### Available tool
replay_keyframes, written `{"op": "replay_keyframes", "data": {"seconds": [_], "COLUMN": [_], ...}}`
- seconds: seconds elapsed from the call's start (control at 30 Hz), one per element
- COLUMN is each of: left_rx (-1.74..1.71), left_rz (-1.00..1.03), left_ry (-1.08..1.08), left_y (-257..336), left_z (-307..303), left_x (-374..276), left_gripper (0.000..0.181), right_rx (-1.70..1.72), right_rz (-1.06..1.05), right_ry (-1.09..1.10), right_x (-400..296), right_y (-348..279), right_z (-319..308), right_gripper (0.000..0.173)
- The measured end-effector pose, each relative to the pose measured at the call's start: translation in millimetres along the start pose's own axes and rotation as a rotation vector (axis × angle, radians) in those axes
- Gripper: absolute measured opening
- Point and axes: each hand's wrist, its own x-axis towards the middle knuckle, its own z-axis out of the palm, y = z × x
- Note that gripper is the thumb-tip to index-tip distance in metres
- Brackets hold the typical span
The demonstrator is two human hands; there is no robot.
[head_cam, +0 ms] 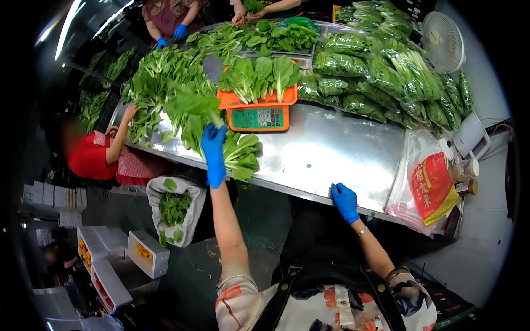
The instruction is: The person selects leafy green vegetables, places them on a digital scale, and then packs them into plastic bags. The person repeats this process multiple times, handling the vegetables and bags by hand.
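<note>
My left hand (214,155), in a blue glove, grips the pale stem of a leafy green (192,104), whose blurred leaf points left over the heap. Just right of that hand, more loose greens (242,154) lie at the near edge of the metal table (327,145). An orange digital scale (260,118) stands behind them, its tray carrying a row of leafy greens (261,78). My right hand (344,202), also gloved in blue, rests on the table's front edge with fingers curled; whether anything is inside them is hidden.
A big heap of loose greens (165,78) covers the left side. Bagged greens (372,78) are stacked at the back right by a fan (443,41). Plastic bags (408,178) lie at right. A white sack (155,194) stands on the floor. Other people work around the table.
</note>
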Motion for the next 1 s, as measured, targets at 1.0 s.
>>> {"op": "replay_keyframes", "data": {"seconds": [1.0], "left_rx": [0.337], "left_rz": [-0.314], "left_ry": [0.165], "left_y": [-71.8], "left_z": [-50.8], "left_x": [-138.7], "left_gripper": [0.021], "right_rx": [-0.741], "right_rz": [0.372], "right_ry": [0.436], "right_x": [41.8], "right_y": [232.4], "right_z": [-224.5], "right_gripper": [0.048]}}
